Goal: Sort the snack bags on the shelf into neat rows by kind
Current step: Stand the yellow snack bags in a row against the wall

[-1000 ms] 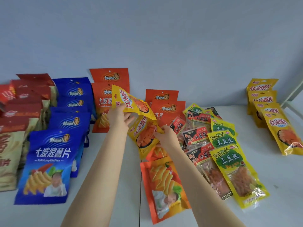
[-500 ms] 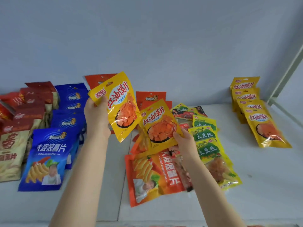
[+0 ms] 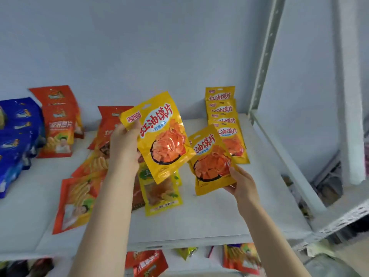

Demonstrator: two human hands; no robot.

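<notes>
two yellow bags are held, one gripped by the left hand (image 3: pixel 123 144) at its top corner (image 3: pixel 159 136), one pinched by the right hand (image 3: pixel 242 183) at its lower edge (image 3: pixel 209 158); each is best laid overlapping the yellow row (image 3: pixel 224 116) at centre right, labels aligned.

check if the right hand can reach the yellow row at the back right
Probably yes. The right hand, gripping a yellow bag, is close in front of the yellow row, with nothing between them on the shelf. The left hand holds a second yellow bag off to the side.
</notes>
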